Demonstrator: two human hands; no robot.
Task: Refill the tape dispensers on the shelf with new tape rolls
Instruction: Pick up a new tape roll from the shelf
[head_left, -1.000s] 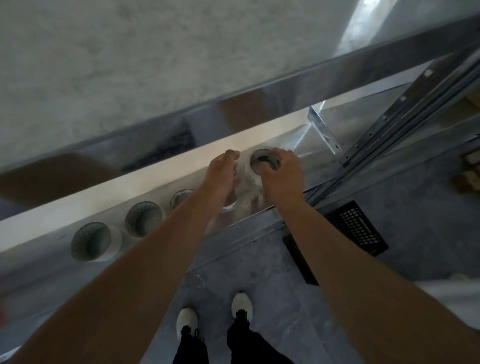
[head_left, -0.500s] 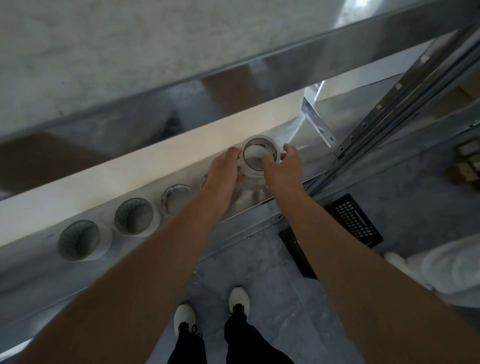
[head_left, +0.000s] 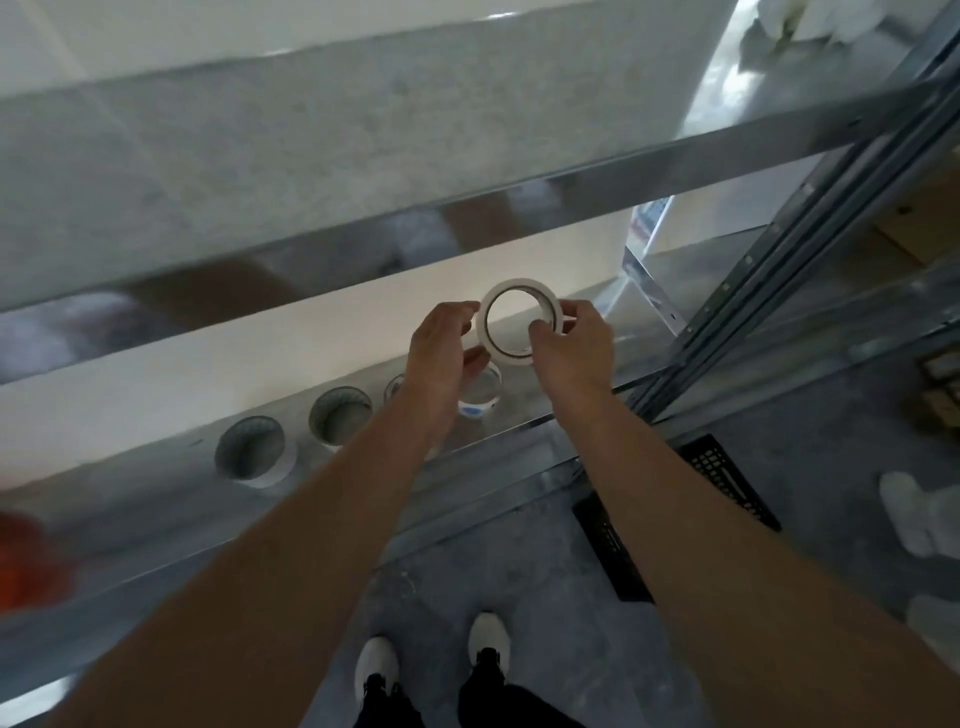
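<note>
Tape roll (head_left: 487, 332), white and ring-shaped, hangs in mid-air between a person's two hands, above the right end of a galvanised steel shelf (head_left: 171, 499). The left hand (head_left: 441, 348) pinches its left rim between curled fingers and thumb. The right hand (head_left: 571, 348) clamps the opposite rim, thumb across the near face. Light and rigid by the look of it, the roll should carry easily. Its smooth outer wrap may prove slick or tacky, so the flat faces and the hollow core look the surer hold. Directly beneath, a clear roll (head_left: 480, 400) lies flat on the shiny metal, with more rolls (head_left: 340, 415) lined up to its left. No dispenser is in view. A black plastic crate (head_left: 727, 478) rests on the grey floor below.
</note>
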